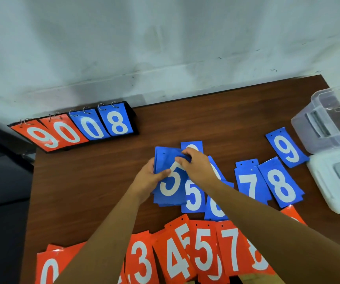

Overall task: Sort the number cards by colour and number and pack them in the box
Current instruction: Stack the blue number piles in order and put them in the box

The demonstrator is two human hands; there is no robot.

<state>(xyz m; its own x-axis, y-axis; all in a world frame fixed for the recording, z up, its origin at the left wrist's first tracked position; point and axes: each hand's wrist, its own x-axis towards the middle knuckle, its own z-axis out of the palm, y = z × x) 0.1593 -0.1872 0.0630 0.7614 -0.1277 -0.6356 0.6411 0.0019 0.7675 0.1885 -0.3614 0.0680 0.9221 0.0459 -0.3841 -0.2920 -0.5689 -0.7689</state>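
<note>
My left hand [151,174] holds a stack of blue number cards [170,181] from its left side, a white 5 showing on top. My right hand [195,162] pinches the stack's upper right edge. Just right of the stack more blue cards lie on the brown table [95,181]: a 5 [193,198], a partly hidden 6 or 8 [216,210], a 7 [249,185], an 8 [281,186] and a 9 [287,149]. Orange cards [177,255] fan along the near edge, showing 0, 3, 4, 5 and 7. The clear plastic box [329,124] stands at the far right.
A flip scoreboard [74,128] reading 9 0 0 8 stands at the table's back left corner. The box's white lid [335,181] lies in front of the box. A pale wall runs behind the table.
</note>
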